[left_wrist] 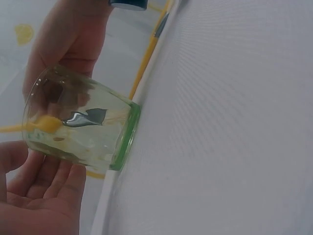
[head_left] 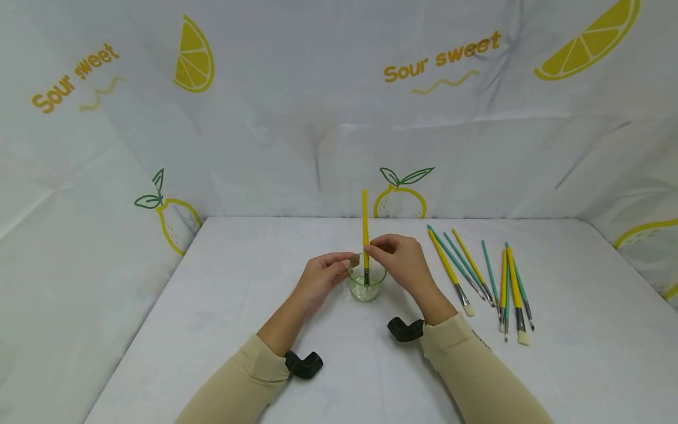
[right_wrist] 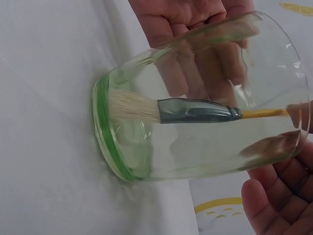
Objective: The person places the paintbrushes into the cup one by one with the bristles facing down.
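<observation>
A clear glass cup (head_left: 364, 293) with a green-tinted base stands upright on the white table. My left hand (head_left: 324, 275) holds the cup at its left side, thumb by the rim and fingers along the outer wall. Above the cup, my right hand (head_left: 401, 258) pinches the yellow handle of a paintbrush (head_left: 365, 215) between thumb and fingers. The brush is upright with its head inside the cup. Through the glass in the right wrist view, its pale bristles (right_wrist: 132, 105) reach down to the base, below a silver ferrule (right_wrist: 195, 110).
To the right, several yellow-handled and teal-handled paintbrushes lie in a loose spread; one is a wide yellow brush (head_left: 512, 277), another a slim teal brush (head_left: 489, 271). Behind the table hangs a white lemon-print cloth (head_left: 296, 118). A black wrist device (head_left: 405, 330) sits at the right cuff.
</observation>
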